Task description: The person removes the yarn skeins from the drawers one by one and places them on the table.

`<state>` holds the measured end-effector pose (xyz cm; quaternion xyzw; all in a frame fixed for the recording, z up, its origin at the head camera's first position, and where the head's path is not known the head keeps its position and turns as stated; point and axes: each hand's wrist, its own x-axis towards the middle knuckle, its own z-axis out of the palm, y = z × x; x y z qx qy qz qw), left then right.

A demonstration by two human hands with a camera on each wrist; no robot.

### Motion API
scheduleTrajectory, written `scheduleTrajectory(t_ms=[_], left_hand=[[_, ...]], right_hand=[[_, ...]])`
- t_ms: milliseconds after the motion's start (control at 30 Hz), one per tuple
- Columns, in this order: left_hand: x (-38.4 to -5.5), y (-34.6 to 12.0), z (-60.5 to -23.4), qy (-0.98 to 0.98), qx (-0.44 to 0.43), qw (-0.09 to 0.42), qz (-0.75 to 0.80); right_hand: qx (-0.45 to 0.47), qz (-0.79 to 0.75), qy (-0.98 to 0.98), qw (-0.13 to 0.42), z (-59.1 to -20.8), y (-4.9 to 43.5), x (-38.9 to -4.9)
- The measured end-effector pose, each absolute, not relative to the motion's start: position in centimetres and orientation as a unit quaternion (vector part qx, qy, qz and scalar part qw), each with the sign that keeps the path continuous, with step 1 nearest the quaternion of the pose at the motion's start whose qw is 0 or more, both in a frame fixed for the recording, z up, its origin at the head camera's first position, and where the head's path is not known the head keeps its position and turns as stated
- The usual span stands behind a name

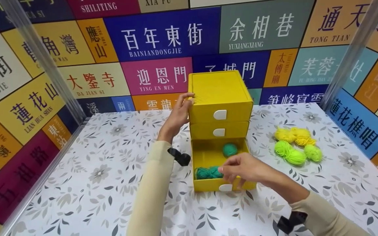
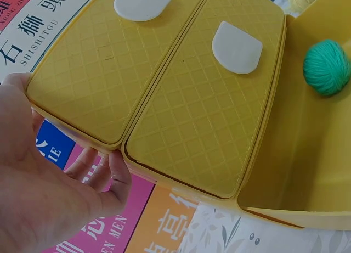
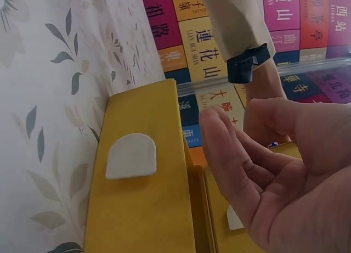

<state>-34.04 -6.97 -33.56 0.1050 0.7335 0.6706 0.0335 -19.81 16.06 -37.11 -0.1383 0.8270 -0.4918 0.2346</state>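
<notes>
A yellow chest of drawers (image 1: 220,87) stands on the table, its bottom drawer (image 1: 205,186) pulled out. My left hand (image 1: 179,114) rests against the chest's left side, near the top; the left wrist view shows its fingers touching that side wall. My right hand (image 1: 246,168) hovers over the front of the bottom drawer with fingers loosely bent. Nothing shows between them in the right wrist view. Inside the drawer, a green yarn ball (image 1: 230,149) lies toward the back right. Green yarn (image 1: 204,173) lies at the front, partly hidden by my right hand.
To the right of the chest lie yellow yarn balls (image 1: 295,136) and lime-green yarn balls (image 1: 289,153) on the leaf-patterned tabletop (image 1: 100,173). A wall of colourful printed signs (image 1: 162,36) stands behind. Clear upright posts (image 1: 49,65) flank the table.
</notes>
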Motion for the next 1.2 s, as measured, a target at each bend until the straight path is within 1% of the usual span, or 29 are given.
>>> scheduleTrajectory(t_ms=[233,433,567,767,867,1200], left_hand=[[-34.1,-6.9,-33.5,0.726,0.102,0.035,0.679],[-34.1,-6.9,-33.4,0.727,0.107,0.032,0.678],[-34.1,-6.9,-33.4,0.729,0.106,0.031,0.676],[-34.1,-6.9,-33.5,0.732,0.096,0.032,0.674],[-34.2,-6.9,-33.5,0.731,0.093,0.032,0.675],[-34.1,-7.0,-33.6,0.727,0.101,0.035,0.679]], right_hand=[[-0.133,-0.466,0.857,0.178,-38.5,14.7,-21.9],[-0.12,-0.446,0.874,0.153,-39.7,13.7,-23.2],[-0.108,-0.436,0.876,0.173,-40.1,13.1,-23.7],[-0.08,-0.442,0.862,0.234,-40.9,12.4,-24.5],[-0.074,-0.447,0.854,0.256,-41.5,12.4,-24.8],[-0.086,-0.402,0.875,0.254,-42.0,12.0,-24.7]])
